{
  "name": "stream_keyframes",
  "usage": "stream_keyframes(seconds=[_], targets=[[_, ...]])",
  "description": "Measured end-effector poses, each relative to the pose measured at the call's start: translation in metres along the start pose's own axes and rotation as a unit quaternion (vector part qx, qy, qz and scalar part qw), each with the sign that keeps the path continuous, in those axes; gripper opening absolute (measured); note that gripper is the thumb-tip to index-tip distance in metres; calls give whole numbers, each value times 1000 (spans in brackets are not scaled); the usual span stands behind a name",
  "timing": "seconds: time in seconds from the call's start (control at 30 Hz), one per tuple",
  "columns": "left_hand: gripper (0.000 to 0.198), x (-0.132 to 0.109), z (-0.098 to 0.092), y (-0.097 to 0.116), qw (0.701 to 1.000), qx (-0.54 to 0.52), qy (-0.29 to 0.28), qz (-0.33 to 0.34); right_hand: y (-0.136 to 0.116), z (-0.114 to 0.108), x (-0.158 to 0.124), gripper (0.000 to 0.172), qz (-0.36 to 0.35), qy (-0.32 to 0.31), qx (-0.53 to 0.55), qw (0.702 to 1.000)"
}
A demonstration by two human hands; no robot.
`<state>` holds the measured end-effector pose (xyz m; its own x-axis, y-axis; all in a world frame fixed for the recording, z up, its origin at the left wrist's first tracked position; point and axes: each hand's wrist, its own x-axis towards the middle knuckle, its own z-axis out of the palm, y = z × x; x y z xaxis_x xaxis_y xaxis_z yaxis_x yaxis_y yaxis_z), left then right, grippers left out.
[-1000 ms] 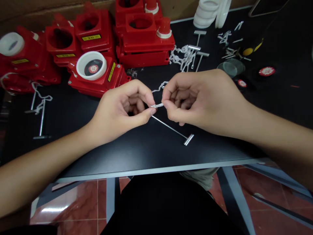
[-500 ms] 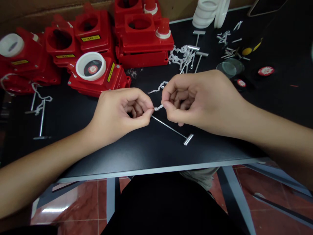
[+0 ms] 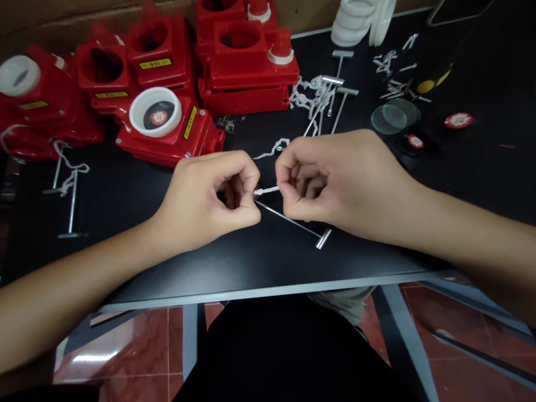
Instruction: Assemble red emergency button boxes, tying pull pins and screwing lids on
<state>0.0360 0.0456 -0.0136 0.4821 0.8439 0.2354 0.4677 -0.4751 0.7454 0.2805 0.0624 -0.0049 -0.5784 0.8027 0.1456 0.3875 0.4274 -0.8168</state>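
A short white cord is stretched between my two hands above the black table. My left hand pinches its left end between thumb and forefinger. My right hand pinches the cord's other side, thumb against forefinger. Below the hands a silver T-shaped rod slants down to the right, its crossbar toward the table's front edge; its upper end is hidden by my left fingers. Another piece of white cord lies on the table just behind the gap between the hands.
Red housings stand along the back left. More T-shaped rods and tangled white cord lie behind my right hand. Glass discs and small metal pins are at the right. White rings are stacked at the back.
My right hand has dropped slightly and my left fingers have shifted a little left. More of the cord shows between them, now straighter.
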Motion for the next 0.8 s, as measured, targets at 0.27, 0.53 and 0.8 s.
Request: stream_keyframes(seconds=[0.27, 0.53, 0.8], targets=[[14, 0, 1, 4, 1000, 14, -15, -20, 7, 3, -2, 22, -64, -1, -54, 996], [14, 0, -1, 3, 1000, 13, -16, 15, 3, 2, -1, 20, -46, -21, -107, 993], [15, 1, -2, 3, 1000, 2, -19, 11, 6, 2, -1, 16, -85, -17, -91, 992]])
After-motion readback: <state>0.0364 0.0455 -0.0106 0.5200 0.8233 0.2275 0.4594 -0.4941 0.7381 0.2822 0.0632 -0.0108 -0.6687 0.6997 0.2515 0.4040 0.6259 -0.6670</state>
